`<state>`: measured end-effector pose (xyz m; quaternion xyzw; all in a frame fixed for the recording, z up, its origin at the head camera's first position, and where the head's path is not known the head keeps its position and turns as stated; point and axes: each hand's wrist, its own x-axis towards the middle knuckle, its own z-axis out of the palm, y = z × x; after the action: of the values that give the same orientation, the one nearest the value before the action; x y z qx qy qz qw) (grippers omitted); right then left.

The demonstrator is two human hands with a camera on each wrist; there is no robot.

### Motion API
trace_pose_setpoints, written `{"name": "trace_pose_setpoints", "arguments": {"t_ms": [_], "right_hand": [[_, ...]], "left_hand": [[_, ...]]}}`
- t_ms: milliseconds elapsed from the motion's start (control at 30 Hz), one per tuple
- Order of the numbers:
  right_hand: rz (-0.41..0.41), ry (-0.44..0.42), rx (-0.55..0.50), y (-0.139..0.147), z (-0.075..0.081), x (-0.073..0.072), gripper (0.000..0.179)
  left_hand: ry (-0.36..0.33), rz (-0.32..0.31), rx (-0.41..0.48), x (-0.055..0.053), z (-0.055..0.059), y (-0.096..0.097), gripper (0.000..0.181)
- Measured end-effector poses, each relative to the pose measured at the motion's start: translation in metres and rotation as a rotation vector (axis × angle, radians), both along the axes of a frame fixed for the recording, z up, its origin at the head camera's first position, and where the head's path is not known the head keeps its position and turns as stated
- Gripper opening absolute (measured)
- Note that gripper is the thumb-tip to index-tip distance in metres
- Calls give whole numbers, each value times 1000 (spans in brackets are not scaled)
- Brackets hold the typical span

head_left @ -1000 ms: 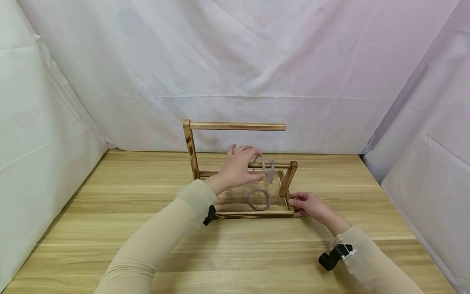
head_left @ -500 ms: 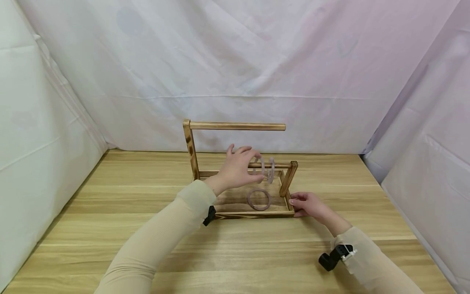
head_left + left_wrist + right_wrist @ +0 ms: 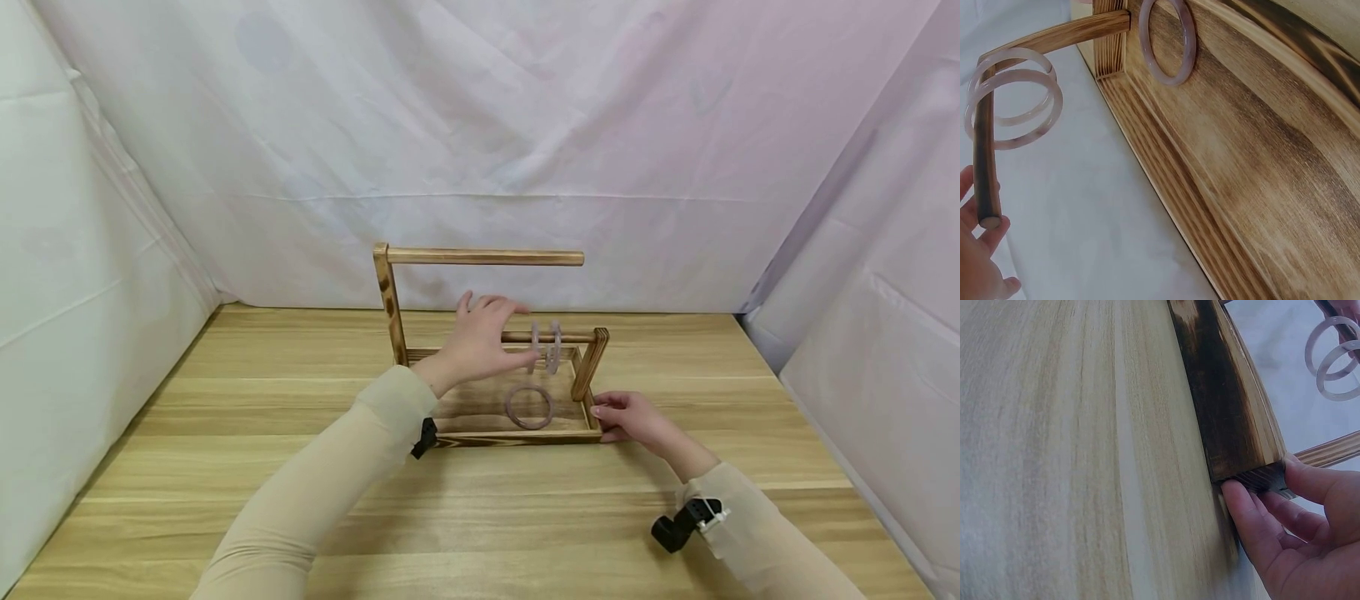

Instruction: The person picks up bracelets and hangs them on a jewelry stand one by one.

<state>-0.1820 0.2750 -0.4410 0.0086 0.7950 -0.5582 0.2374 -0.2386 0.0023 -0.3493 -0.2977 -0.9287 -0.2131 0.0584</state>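
Observation:
A wooden bangle stand has a shallow tray [image 3: 517, 438], a low bar [image 3: 577, 337] and a taller bar [image 3: 487, 257]. Two pale purple bangles hang from the low bar, the left one [image 3: 1057, 109] nearer its free end. A third, darker bangle [image 3: 1190, 47] lies in the tray. My left hand [image 3: 480, 343] is at the free end of the low bar, thumb and fingers spread, with the hanging bangles apart from it in the left wrist view. With thumb and fingers, my right hand [image 3: 633, 418] grips the tray's near right corner.
The stand rests on a wood-grain table [image 3: 480, 517]. White cloth [image 3: 480, 150] rises behind the table and on both sides. The tall bar passes above and behind my left hand.
My left hand has let go of the left hanging bangle and drawn slightly left, its fingers spreading. That bangle now hangs freely on the low bar. My right hand keeps its place.

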Motion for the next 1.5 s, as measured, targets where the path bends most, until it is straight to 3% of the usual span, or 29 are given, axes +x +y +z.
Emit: {"name": "trace_pose_setpoints", "arguments": {"t_ms": [133, 367, 667, 1200, 1500], "right_hand": [[-2, 0, -8, 2, -2, 0, 52], [56, 33, -118, 13, -12, -3, 66], [-4, -6, -14, 2, -2, 1, 51], [-8, -10, -8, 2, -1, -1, 51], [2, -10, -3, 1, 1, -1, 51]], "left_hand": [[-15, 9, 24, -1, -1, -5, 64], [-28, 22, 22, -2, -5, -14, 71], [-64, 30, 61, 0, -11, -26, 71], [-106, 51, 121, 1, -25, -45, 70], [-107, 36, 107, 3, -35, -51, 72]]}}
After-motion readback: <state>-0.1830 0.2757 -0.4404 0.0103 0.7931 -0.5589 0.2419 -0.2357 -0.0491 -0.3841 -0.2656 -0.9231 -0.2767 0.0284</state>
